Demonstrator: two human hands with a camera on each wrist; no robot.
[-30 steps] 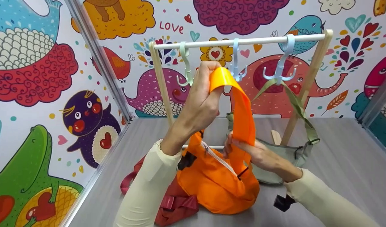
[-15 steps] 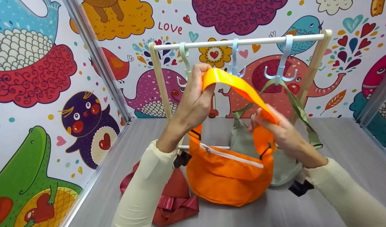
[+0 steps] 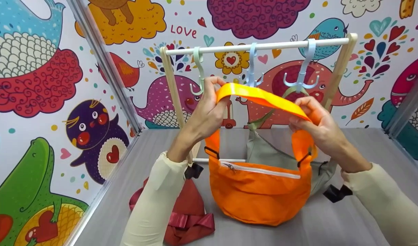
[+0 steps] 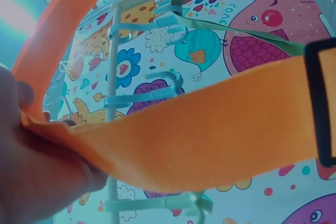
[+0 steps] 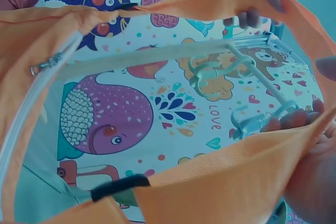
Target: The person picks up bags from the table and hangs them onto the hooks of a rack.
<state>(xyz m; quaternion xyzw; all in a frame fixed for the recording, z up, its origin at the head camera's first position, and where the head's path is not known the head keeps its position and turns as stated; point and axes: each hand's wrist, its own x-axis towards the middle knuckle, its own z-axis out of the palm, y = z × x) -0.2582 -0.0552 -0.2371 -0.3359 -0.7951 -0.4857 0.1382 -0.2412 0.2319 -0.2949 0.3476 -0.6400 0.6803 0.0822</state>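
Note:
An orange waist bag (image 3: 260, 194) with a white zip hangs upright by its strap (image 3: 260, 95), spread between both hands. On the strap's left part, my left hand (image 3: 209, 111) pinches the webbing between thumb and fingers. My right hand (image 3: 320, 124) grips the strap's right part, and its fingers also show around the webbing in the right wrist view. Black strap buckles (image 4: 321, 100) sit below the hands on each side. Behind the strap, a blue hook (image 3: 252, 73) hangs from the white rail (image 3: 226, 49), apart from the bag.
A green hook (image 3: 198, 70) hangs at the rail's left. At the right, another blue hook (image 3: 301, 75) carries a grey-green bag (image 3: 270, 150) by its strap. A dark red bag (image 3: 188, 205) lies on the grey table (image 3: 376, 153) at the left. Wooden posts (image 3: 173, 89) support the rail.
My right hand has slid up and right along the strap, spreading it into a wide loop. The orange bag has swung rightward to face forward. My left hand has shifted slightly left and lower.

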